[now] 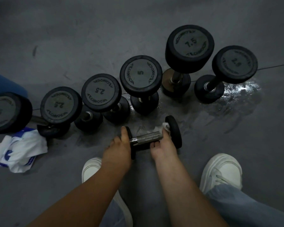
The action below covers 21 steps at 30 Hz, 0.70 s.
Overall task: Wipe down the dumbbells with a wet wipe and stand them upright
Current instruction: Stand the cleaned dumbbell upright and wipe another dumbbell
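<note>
Because the small dumbbell (146, 138) lies on its side on the floor (154, 22), just in front of the person's feet, its metal handle and the inner faces of its two black heads are open to wiping. The left hand (120, 145) grips the left head, thumb over the top edge, which I judge is meant to stop the weight rolling. The right hand (164, 145) curls round the right end of the handle with a white wipe (166, 126) bunched under its thumb, pressed where the handle meets the right head. Its fingers below the handle are mostly hidden. This looks like the wiping step, with standing this one upright yet to come.

Behind it, six standing dumbbells (140, 72) form a curved row on their ends, close together. The nearest stands just beyond the small dumbbell, so room is tight on the far side, and the bare floor to its right seems the easier spot. A wet patch (239, 90) shines by the rightmost dumbbell. A white and blue packet (21, 148) lies crumpled at the left end of the row, well apart from the hands. Two white shoes (220, 172) sit either side of the forearms. A blue shape (5, 84) at the left edge cannot be identified.
</note>
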### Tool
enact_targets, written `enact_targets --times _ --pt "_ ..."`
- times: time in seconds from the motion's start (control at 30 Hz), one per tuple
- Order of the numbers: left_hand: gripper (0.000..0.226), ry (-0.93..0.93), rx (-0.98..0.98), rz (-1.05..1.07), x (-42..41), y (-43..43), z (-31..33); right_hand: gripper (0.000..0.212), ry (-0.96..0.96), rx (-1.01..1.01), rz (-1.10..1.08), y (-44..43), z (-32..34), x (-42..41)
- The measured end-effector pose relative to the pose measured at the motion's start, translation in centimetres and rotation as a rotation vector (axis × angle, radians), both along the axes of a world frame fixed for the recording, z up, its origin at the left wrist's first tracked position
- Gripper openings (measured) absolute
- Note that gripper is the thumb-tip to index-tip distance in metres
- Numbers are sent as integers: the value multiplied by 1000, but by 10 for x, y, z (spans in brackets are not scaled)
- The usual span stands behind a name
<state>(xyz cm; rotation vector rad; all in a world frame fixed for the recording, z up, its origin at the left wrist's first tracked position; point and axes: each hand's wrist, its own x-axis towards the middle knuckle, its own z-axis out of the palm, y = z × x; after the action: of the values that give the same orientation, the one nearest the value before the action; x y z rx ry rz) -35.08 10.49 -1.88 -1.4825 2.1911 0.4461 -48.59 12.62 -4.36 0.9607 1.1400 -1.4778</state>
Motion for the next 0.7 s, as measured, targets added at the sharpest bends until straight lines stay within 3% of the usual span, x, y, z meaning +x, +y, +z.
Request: enact_targets --times 0.17,0.43,0.57,0.7 --pt "107 10 6 10 -1 -3 0 37 42 -1 38 5 -13 4" --pt "108 25 19 14 0 -2 1 24 94 9 50 14 -10 5" --pt "109 12 31 20 -1 -4 2 20 10 -8 -21 0 -5 0" --pt "110 23 29 25 -1 -4 0 34 46 35 -68 22 -6 10"
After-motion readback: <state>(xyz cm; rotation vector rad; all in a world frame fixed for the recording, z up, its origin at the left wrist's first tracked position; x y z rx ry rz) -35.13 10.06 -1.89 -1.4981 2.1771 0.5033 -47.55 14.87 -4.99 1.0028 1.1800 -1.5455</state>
